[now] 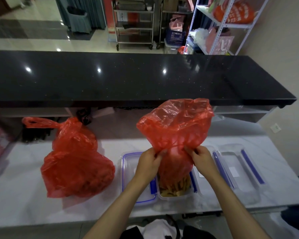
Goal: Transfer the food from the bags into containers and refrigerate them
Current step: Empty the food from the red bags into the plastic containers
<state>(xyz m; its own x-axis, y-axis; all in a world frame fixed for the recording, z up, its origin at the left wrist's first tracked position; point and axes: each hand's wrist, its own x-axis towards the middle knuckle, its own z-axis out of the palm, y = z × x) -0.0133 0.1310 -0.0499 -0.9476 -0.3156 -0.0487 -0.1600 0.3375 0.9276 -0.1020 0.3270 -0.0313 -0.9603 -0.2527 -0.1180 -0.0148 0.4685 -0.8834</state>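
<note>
The knotted red bag (76,163) is still waiting full on the white counter (24,195), while my left hand (149,163) and right hand (203,160) are pinching the upended red bag (175,123), its yellow sticks (175,188) dropping into the open clear container (195,185), the second container (238,171) lying empty, nothing refrigerated yet.

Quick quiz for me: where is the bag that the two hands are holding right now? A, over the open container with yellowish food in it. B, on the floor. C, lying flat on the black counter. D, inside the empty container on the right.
A: the left hand and right hand pinch the upturned red bag directly above the open container, into which yellowish food sticks are spilling.
</note>
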